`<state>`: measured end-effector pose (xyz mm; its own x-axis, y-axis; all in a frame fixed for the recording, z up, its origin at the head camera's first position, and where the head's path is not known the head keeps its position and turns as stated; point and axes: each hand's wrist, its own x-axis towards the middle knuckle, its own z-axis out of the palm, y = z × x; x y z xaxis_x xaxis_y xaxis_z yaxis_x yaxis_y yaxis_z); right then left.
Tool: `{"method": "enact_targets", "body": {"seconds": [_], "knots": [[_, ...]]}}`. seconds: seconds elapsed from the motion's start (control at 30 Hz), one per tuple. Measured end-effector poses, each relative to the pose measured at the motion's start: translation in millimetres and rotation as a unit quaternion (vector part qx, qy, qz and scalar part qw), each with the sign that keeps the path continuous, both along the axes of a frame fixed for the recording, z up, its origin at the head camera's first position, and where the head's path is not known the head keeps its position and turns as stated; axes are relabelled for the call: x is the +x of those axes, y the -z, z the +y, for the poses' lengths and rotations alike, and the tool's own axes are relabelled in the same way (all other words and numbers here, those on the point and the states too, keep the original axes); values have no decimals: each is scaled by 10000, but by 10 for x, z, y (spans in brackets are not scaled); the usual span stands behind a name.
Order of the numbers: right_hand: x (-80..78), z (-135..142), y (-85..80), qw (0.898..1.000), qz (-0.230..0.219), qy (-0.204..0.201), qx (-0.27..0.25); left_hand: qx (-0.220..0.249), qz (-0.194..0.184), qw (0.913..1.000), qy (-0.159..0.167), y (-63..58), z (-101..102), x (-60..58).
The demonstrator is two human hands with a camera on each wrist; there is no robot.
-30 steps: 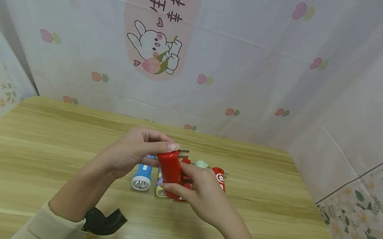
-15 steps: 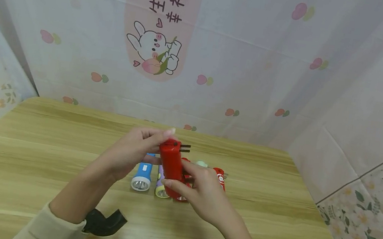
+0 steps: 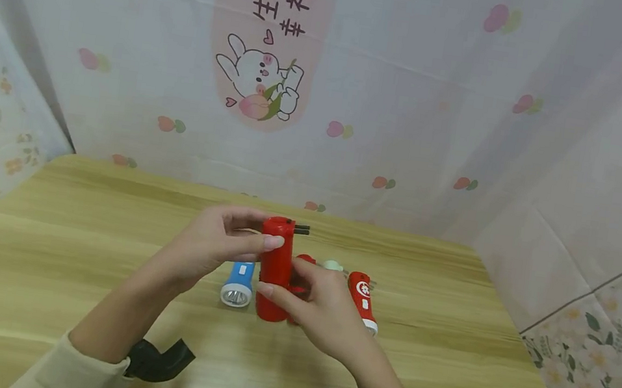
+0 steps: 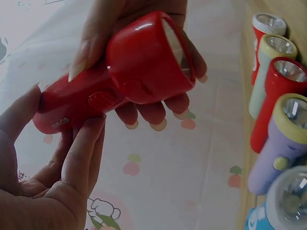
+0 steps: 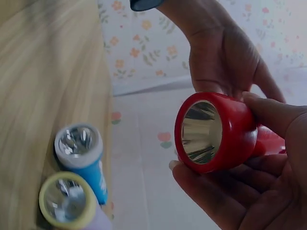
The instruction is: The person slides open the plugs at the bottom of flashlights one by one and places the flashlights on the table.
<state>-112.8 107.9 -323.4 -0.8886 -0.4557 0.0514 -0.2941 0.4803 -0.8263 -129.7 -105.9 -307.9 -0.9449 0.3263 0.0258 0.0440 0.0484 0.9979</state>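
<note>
Both hands hold a red flashlight [image 3: 276,265] over the table, its lens end down and two metal plug prongs [image 3: 302,229] sticking out sideways at its tail. My left hand [image 3: 217,237] pinches the tail end, with the thumb lying on the barrel. My right hand [image 3: 325,307] grips the flashlight's wide head from the other side. In the left wrist view a red sliding switch [image 4: 103,99] shows on the barrel, clear of the fingers. The shiny reflector [image 5: 201,132] faces the right wrist camera.
Several flashlights lie in a row on the wooden table [image 3: 97,297] behind the hands: a blue one [image 3: 241,283], a purple one [image 4: 273,158], a red one [image 4: 276,100], a mint one [image 3: 332,266] and a red one with a white emblem [image 3: 363,299]. A printed curtain [image 3: 421,71] hangs behind.
The red flashlight has turned more upright with its tail raised. My left thumb has lifted off the tail end and come down onto the barrel. The right hand keeps its hold.
</note>
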Motion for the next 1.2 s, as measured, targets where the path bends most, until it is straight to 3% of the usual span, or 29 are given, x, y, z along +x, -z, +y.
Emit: {"method": "enact_targets", "body": {"seconds": [0.37,0.6,0.87,1.07,1.2], "knots": [[44,-328,58,9984,341,21,458,-343,-93,9981,-508,47,-290,-49],[85,-593,105,9944,629,435,733,-706,-159,9964,-438,67,-484,-175],[65,-889,182,9832,836,758,1438,-1107,-756,9894,-558,262,-606,-304],[82,-1055,262,9653,1329,783,2105,-1287,-824,9865,-583,435,-685,-325],[92,-1180,333,9447,1676,802,2703,-1345,-884,9846,-676,532,-750,-320]]}}
